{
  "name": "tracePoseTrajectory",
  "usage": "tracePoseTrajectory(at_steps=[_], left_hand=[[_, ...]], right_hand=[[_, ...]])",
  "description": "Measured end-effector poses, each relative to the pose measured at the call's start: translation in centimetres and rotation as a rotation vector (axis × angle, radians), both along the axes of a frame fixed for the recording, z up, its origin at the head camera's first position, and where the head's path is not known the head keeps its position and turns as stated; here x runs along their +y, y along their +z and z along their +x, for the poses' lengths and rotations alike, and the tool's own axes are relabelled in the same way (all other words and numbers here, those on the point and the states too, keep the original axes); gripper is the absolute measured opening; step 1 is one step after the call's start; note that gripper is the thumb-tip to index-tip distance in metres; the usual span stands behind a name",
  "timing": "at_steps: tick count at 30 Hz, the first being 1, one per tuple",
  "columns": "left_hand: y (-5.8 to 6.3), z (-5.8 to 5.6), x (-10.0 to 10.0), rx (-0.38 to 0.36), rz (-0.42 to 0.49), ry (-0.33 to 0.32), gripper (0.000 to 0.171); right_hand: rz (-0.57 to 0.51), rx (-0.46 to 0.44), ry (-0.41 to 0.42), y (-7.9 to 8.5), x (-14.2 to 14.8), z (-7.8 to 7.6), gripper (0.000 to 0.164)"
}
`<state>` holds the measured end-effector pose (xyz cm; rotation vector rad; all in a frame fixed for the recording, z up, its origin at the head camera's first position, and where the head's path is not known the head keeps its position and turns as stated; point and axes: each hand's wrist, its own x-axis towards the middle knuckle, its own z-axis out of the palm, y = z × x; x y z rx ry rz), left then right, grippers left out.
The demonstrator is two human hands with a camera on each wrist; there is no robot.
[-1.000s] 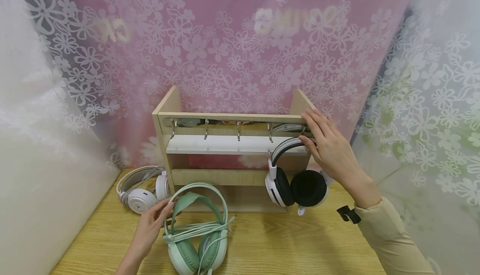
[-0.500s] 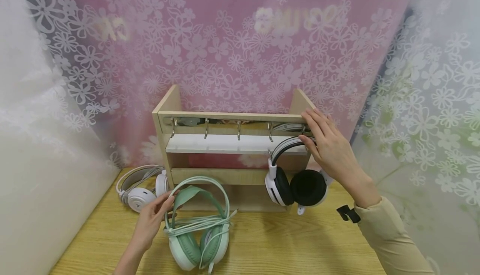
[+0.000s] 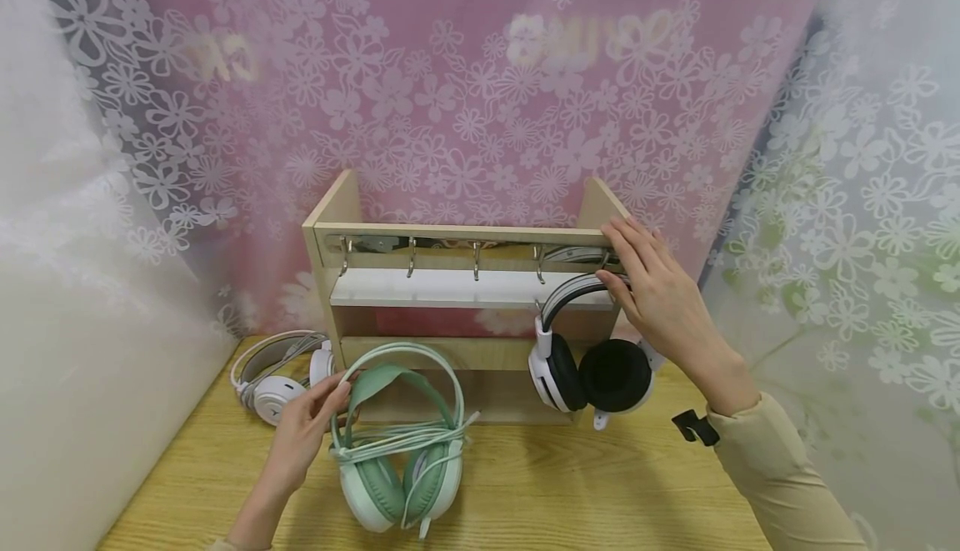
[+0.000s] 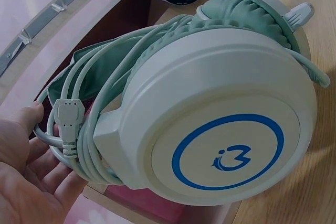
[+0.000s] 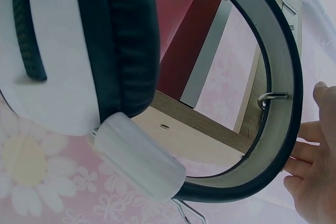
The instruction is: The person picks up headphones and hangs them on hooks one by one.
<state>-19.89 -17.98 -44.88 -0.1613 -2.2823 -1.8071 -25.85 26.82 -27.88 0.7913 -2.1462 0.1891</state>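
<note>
Headphones in green point(image 3: 401, 441) are pinched by my left hand point(image 3: 303, 428) before the rack point(image 3: 487, 355). At its right end, my straight-fingered right hand point(image 3: 663, 297) partly hides white headphones point(image 3: 561, 374).

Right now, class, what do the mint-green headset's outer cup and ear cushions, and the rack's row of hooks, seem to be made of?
Outer cup: likely molded plastic, low-sheen, from its smooth, seamless-looking curve.
Ear cushions: probably satin leatherette, judging by the gathered wrinkles; real leather can't be ruled out.
Hooks: bright metal, perhaps plated, given their glints.
</note>
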Motion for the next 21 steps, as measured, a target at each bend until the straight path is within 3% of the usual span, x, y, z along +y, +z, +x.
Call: tracePoseTrajectory(at_steps=[7, 21], left_hand=[[0.8, 0.0, 0.1, -0.007, -0.03, -0.001, 0.04], [2.3, -0.6, 0.5, 0.048, -0.037, -0.038, 0.039]], right_hand=[[-0.004, 0.011, 0.006, 0.0, 0.0, 0.0, 0.058], [0.006, 0.011, -0.007, -0.1, 0.0, 0.0, 0.059]])
